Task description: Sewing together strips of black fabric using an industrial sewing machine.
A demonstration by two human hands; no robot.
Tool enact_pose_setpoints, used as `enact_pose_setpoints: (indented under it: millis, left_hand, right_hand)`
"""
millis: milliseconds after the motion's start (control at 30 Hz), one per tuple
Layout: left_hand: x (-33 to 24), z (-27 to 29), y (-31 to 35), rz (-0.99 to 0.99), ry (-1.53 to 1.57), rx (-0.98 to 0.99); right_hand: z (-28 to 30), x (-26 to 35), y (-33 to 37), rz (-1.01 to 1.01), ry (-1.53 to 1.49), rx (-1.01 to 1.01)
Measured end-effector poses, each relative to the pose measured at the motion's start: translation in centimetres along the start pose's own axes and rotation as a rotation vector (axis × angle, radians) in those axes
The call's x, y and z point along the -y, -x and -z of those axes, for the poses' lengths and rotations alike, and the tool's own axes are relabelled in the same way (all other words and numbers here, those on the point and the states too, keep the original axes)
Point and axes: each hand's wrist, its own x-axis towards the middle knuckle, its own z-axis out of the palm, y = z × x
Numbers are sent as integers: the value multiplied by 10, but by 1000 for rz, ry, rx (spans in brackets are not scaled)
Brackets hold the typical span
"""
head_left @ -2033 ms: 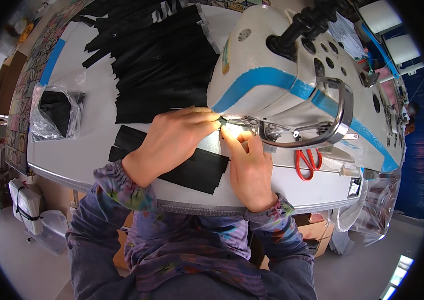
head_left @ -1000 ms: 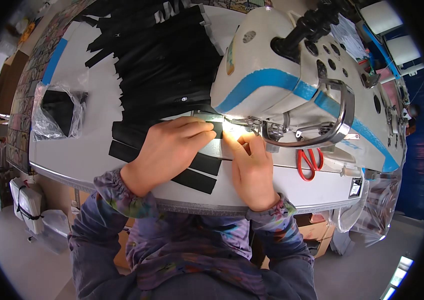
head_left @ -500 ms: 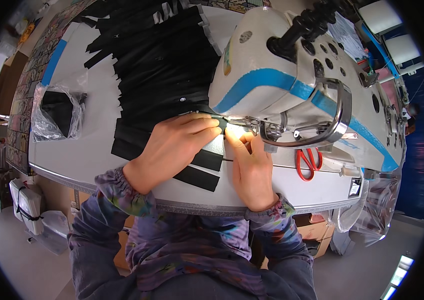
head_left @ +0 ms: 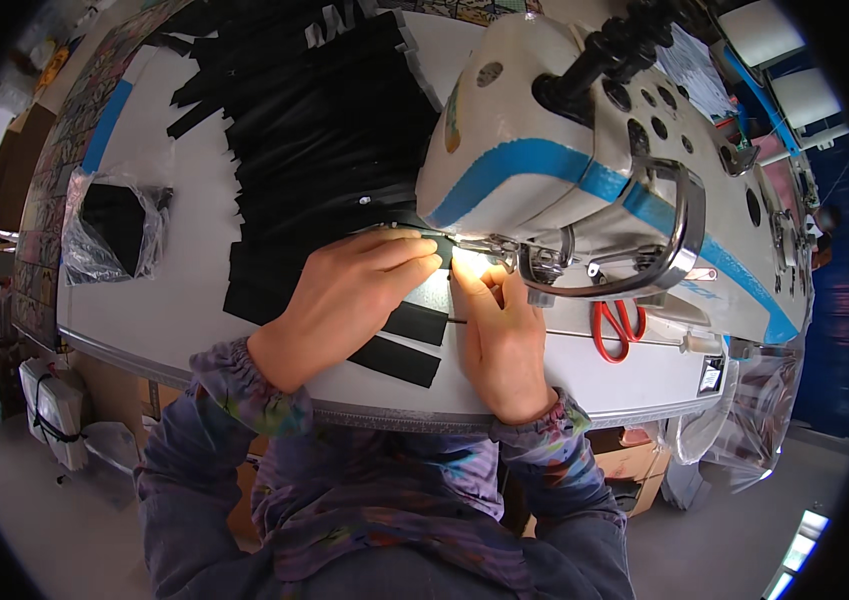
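Rising from the lower edge of the frame were two dark sleeves with gathered, multicoloured cuffs, leading to a pair of bare hands at centre. Item: left hand, back uppermost, fingers held close together, thumb and forefinger narrowed on a small black fabric piece. Item: right hand, fingers curled and bunched, tips beside that same piece in the bright lamplight; whether they gripped anything could not be told. The black fabric piece lay at the frame's centre, just left of the needle area, which was partly hidden. Below the left hand, two flat black strips lay on a white table. Right of centre, a pair of scissors with red handles rested beneath the chrome guard of a white sewing machine, blue-banded, filling the upper right. At left, a clear plastic bag enclosed black material. Upper centre held a broad heap of black strips, ragged along its left side. Farther off, upper right: white thread cones; at the right edge, a blue hanging sheet.
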Motion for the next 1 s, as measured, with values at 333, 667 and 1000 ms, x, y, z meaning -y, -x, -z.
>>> enact_pose_setpoints:
  millis: [333, 667, 1000]
  left_hand:
    - [1, 2, -2, 10, 60, 18]
    - [7, 3, -8, 0, 45, 29]
    - [14, 3, -20, 11, 28, 43]
  right_hand:
    - [-1, -1, 3, -23, -8, 2]
    - [-3, -3, 4, -20, 4, -2]
    - [-2, -4, 6, -13, 18, 12]
